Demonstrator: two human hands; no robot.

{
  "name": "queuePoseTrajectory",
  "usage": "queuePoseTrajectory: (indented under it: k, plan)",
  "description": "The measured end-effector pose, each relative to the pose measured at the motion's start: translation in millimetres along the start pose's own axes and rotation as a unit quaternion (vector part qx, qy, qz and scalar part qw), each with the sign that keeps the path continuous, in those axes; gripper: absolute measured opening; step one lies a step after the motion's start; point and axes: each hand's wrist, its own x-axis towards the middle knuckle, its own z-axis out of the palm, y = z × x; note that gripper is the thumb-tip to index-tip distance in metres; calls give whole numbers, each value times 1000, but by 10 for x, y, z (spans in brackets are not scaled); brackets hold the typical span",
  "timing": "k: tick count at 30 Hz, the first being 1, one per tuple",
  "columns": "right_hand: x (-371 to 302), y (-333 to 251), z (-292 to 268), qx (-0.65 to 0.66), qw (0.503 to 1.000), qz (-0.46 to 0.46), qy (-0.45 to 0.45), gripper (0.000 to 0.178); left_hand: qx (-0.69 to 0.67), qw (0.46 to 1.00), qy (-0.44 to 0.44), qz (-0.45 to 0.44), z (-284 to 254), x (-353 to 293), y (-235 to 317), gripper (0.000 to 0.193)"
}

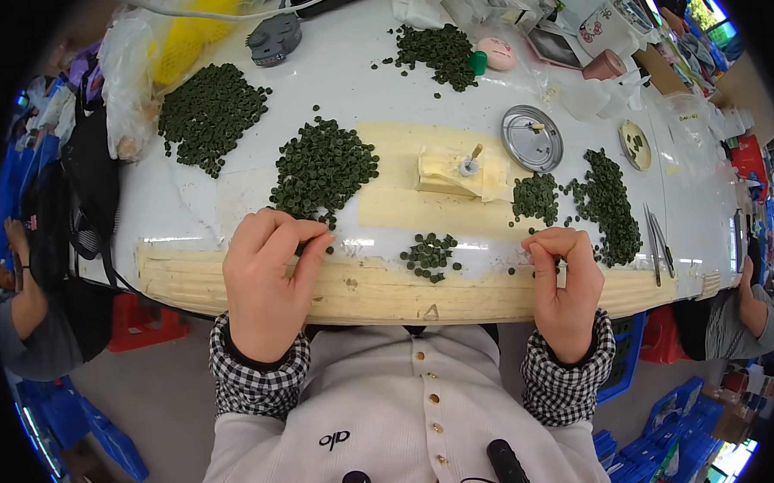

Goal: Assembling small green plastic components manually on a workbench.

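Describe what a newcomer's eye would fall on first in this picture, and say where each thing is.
Probably the heaps of small, round, dark-green pieces on the white table, to the left and right of its middle. Next, perhaps, the pale-yellow, boxy block near the centre, and the bare left hand and right hand over the table's near edge.

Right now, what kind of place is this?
Probably a small workshop where little parts are handled: piles of tiny dark green pieces, slim metal tools on a white table, and blue crates nearby.
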Motion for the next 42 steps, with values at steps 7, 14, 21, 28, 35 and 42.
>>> queuePoseTrajectory:
  k: [7, 14, 21, 28, 35, 42]
  plan:
    - [23, -141, 31, 19, 1000, 24, 3, 14, 55, 997, -58, -2, -21, -44, 52, 11]
    - [63, -165, 150, 107, 994, 10, -30, 19, -130, 991, -17, -24, 82, -37, 163, 11]
    - [76, -245, 277, 330, 931, 138, -75, 17, -506, 850, -99, -109, 321, 5, 331, 12]
    - [107, -239, 315, 468, 859, 190, -81, 18, -632, 745, -119, -177, 419, 8, 370, 16]
    - [105, -212, 293, 513, 819, 233, -109, 19, -624, 747, -145, -181, 406, 44, 386, 20]
    - [94, -172, 304, 561, 788, 229, -108, 15, -642, 732, -140, -181, 457, 34, 341, 18]
